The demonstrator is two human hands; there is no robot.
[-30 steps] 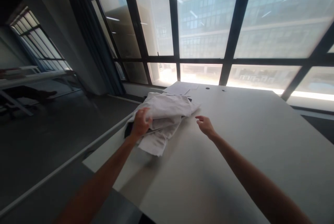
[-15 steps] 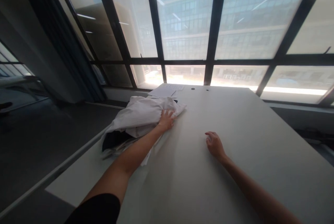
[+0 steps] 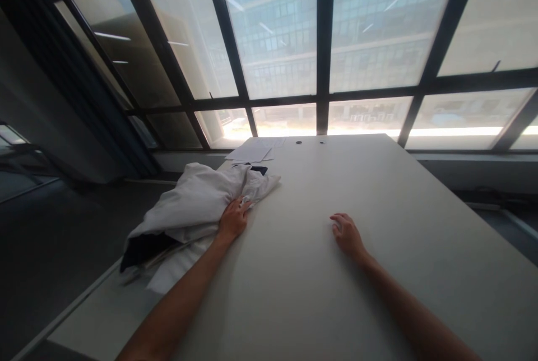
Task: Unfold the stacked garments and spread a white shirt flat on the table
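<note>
A crumpled white cloth garment point(image 3: 197, 204) with a dark lining lies heaped along the left edge of the pale grey bench point(image 3: 378, 209). The left hand point(image 3: 232, 219) rests on the heap's right side, fingers spread flat, gripping nothing. White paper sheets point(image 3: 252, 152) lie near the far left corner. The right hand point(image 3: 347, 235) rests mid-bench, fingers loosely curled, empty.

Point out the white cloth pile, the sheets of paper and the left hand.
white cloth pile point(image 3: 197, 204), head view, middle of its top fold
sheets of paper point(image 3: 251, 152), head view, centre of the top sheet
left hand point(image 3: 232, 220), head view, back of hand
</note>
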